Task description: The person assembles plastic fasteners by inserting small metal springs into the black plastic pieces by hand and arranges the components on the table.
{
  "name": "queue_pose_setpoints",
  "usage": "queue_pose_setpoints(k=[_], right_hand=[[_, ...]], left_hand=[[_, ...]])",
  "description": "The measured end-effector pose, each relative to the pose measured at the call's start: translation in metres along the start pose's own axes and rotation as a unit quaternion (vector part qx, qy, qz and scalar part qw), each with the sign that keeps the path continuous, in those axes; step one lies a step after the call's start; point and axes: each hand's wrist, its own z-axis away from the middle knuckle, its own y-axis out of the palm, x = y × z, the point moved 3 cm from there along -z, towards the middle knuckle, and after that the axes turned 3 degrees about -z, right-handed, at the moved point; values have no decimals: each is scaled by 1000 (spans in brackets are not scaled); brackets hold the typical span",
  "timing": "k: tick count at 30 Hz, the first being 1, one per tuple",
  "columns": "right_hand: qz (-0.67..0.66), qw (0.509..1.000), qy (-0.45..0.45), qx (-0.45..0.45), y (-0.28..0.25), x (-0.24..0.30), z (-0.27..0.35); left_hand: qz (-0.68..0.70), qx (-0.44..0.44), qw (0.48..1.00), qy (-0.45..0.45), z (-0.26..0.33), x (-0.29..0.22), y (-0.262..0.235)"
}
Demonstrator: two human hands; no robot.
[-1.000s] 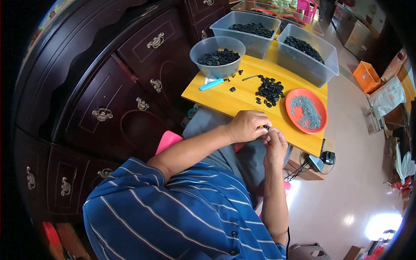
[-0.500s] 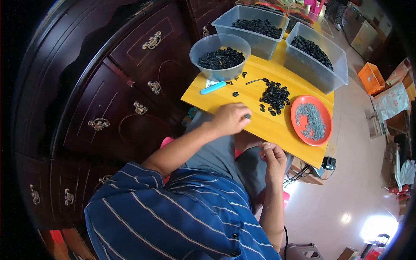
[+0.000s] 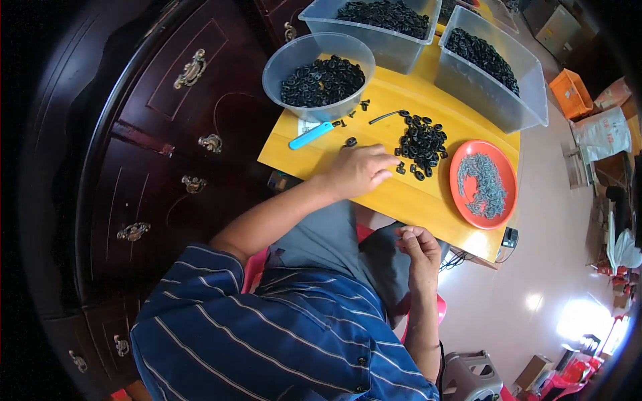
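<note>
My left hand (image 3: 364,168) is over the front of the yellow table (image 3: 294,160). Its index fingertip is at the near left edge of a pile of small black oval parts (image 3: 422,144), and the thumb is held apart from it. No part shows between these fingers. One loose black part (image 3: 351,142) lies just behind the knuckles. Lower down, off the table's front edge and over my lap, my right hand (image 3: 420,250) has thumb and index finger pinched together. What they hold, if anything, is too small to make out. An orange-red plate (image 3: 457,190) of small grey metal pieces (image 3: 491,194) stands right of the pile.
A round clear tub (image 3: 271,90) of black parts stands at the back left, with a light blue-handled tool (image 3: 311,136) before it. Two rectangular clear bins (image 3: 401,57) (image 3: 528,113) of black parts stand behind. Dark drawers (image 3: 167,113) rise at the left.
My left hand has moved forward to the pile; the small dark piece at its fingertips no longer shows. My right hand stays pinched near the same place. The view has shifted slightly.
</note>
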Motion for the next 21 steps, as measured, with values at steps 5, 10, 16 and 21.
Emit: queue_pose_setpoints(k=[5, 10, 16, 21], right_hand=[[22, 999, -27, 16, 14, 23, -14], [18, 998, -55, 26, 19, 38, -40], [-5, 994, -108, -3, 17, 27, -52], [-113, 988, -106, -29, 13, 34, -52]], left_hand=[[12, 50, 998, 33, -15, -4, 25], [-11, 49, 997, 66, -17, -4, 29], [63, 15, 996, 65, -25, -18, 20], [205, 27, 977, 40, -31, -55, 11]])
